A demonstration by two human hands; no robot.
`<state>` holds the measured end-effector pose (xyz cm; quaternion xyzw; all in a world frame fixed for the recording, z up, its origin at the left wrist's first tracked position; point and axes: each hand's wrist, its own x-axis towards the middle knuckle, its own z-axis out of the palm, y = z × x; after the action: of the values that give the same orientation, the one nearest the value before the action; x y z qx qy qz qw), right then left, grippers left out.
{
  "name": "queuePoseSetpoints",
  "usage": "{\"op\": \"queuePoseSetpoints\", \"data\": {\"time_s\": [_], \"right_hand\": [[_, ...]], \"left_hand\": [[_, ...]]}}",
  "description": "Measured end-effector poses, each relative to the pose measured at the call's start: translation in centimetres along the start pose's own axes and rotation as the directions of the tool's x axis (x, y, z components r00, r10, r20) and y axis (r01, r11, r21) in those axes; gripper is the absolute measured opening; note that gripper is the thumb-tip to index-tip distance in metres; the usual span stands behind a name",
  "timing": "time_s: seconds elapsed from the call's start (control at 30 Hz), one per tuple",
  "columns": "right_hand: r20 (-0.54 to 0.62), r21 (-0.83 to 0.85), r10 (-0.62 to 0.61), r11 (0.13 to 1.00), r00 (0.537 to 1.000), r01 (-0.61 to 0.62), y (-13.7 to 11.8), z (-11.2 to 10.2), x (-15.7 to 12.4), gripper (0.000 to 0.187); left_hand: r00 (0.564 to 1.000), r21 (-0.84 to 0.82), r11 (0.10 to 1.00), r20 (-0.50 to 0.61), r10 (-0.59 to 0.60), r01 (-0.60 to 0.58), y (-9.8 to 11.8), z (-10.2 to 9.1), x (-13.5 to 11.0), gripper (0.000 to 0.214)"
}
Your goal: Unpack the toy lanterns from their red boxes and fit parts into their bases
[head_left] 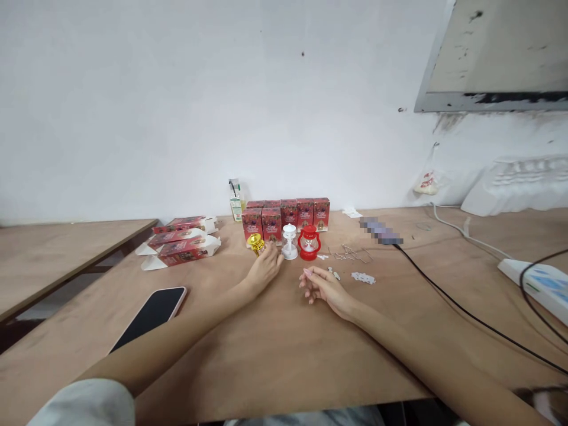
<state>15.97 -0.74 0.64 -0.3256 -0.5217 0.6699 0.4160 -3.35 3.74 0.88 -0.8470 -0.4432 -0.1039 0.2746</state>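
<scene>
Looks like the reach-and-take step. Stretches the left hand to the middle of the frame, knuckles up, fingers curled just beside the gold lantern, perhaps touching it; cannot tell whether closed on it. Rests the right hand open and slack on the surface, right of centre, holding nothing, near the red lantern but apart from it.

Calls next, by judgement, for a fine fingertip pinch on the gold piece without knocking the white lantern close on its right.

Small, shiny, toy-like, upright at centre frame, first in a row of three, just in front of the red boxes.
</scene>
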Motion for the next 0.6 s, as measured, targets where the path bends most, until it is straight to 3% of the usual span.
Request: {"op": "queuePoseSetpoints", "data": {"time_s": [0.2,0.37,0.43,0.5,0.6], "right_hand": [[0.003,-0.018,0.008,1.0,1.0,-0.008,0.0,-0.1,-0.1,0.039],[-0.035,-0.045,-0.023,0.999,0.999,0.022,0.0,0.4,-0.1,0.036],[-0.065,-0.086,-0.088,0.993,0.994,0.083,-1.1,0.5,-0.5,0.033],[-0.112,-0.158,-0.216,0.968,0.97,0.198,-2.9,0.2,-1.6,0.028],[-0.227,-0.357,-0.467,0.856,0.855,0.373,-6.2,-1.2,-4.6,0.024]], "left_hand": [[0.997,-0.035,0.997,0.032,0.067,-0.066,-1.2,1.2,1.2,0.05],[0.992,-0.044,0.992,0.044,0.118,-0.116,-1.0,-0.8,-1.2,0.055],[0.988,-0.024,0.988,0.021,0.15,-0.149,-1.1,-3.0,-2.2,0.048],[0.987,0.012,0.988,-0.051,0.152,-0.152,-1.7,-6.4,-3.0,0.038],[0.961,-0.041,0.999,-0.276,-0.006,-0.006,-3.3,-13.2,-4.5,0.035]]}}
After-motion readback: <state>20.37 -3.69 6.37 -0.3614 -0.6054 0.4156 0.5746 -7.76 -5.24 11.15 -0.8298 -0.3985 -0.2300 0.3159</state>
